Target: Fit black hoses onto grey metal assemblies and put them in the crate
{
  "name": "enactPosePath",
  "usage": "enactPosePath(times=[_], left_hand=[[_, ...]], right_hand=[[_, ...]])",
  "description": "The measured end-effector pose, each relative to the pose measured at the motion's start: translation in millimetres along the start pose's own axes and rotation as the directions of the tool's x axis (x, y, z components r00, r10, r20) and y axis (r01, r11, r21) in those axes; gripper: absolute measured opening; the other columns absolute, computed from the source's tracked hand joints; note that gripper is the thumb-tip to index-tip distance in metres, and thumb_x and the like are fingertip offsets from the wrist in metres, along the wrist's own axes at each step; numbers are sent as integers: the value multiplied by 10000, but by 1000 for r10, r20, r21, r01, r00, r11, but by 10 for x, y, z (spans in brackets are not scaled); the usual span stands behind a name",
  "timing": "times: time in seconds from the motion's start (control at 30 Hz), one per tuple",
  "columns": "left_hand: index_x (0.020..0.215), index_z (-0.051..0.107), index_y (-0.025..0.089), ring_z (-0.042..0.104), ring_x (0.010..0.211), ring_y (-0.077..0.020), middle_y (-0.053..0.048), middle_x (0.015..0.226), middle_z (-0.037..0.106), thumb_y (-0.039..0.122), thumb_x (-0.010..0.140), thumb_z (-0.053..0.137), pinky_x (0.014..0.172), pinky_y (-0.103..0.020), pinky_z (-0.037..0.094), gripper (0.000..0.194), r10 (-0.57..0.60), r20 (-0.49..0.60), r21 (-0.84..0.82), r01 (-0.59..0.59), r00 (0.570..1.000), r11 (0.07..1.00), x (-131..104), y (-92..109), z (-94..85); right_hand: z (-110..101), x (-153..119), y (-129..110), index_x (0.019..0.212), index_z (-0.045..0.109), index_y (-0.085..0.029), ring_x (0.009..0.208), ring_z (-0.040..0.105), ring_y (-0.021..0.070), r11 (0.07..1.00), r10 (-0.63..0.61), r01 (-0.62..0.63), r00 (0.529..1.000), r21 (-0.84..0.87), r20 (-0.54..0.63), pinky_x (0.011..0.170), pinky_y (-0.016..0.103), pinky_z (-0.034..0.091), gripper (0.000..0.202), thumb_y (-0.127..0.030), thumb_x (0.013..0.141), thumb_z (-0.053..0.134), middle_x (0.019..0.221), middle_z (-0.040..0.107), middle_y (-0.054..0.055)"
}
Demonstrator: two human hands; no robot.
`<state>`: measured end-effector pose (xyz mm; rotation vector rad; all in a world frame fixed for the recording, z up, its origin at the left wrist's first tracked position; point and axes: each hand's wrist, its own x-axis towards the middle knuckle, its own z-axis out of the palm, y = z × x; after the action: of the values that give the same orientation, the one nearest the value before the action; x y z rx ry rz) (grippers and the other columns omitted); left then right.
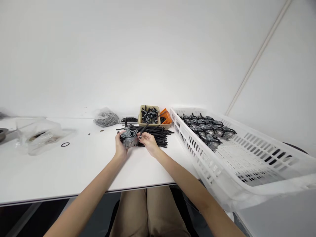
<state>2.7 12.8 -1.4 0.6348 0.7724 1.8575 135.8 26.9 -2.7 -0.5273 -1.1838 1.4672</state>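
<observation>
At the right, a big white basket (207,161) is set at a slant, and many grey metal parts (201,126) with bent black bits on top are packed together at its far end. By the wall, a cream tub (140,115) is filled with small black and silver pieces (149,113). Just beside it, an orange basket (168,115) is tipped over a little, and tiny black bits (163,119) are held in it. On the other side, a heap of thin black loops (129,119) is kept in a flat tray (134,123). More to the left, a clear bag (106,118) is stuffed with small grey things, and a crumpled bag (32,131) is laid near a black ring (65,144). Over the white table (86,171), in front of the tub, one metal piece (130,135) is held by the left hand (120,144), with the fingers curled around its side. A thin black tube (146,127) is pinched by the right hand (148,141), its thumb and finger pressed together close to the metal piece. Whether the tube is joined to it cannot be told. Behind the hands, a pile of black sticks (159,135) is spread on the table.
</observation>
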Motion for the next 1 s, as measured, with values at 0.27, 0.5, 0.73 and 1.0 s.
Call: enactPosePath(times=[0.27,0.5,0.73,1.0], left_hand=[[848,628,188,601,756,-193,-34,844,638,501,745,582,616,-251,498,332,77,55,14,-78,995,997,-38,2,38],[859,613,175,588,717,-187,-47,833,625,571,738,572,600,-252,490,416,59,95,15,-61,994,998,-13,-17,10],[957,631,168,631,735,-209,-75,901,669,610,798,519,607,-283,517,483,-85,80,19,84,993,996,-6,-32,-35],[945,618,140,628,565,-220,-84,750,668,528,836,465,502,-324,514,431,-300,63,16,299,952,954,-122,49,33]], right_hand=[[-11,-9,-61,727,552,-191,729,537,121,1000,1,-3,998,-25,-57,725,263,453,362,-367,535,804,764,586,-13],[-20,-7,-60,889,567,-215,776,577,135,999,33,-33,997,1,-68,709,263,494,491,-335,499,841,897,627,14],[-65,-7,-94,1095,656,-230,960,599,185,994,25,-21,999,-112,33,826,312,506,570,-419,581,815,1155,644,66],[-170,6,-153,1196,640,-254,1019,585,204,971,70,-11,969,-240,239,797,297,497,573,-443,670,761,1241,616,51]])
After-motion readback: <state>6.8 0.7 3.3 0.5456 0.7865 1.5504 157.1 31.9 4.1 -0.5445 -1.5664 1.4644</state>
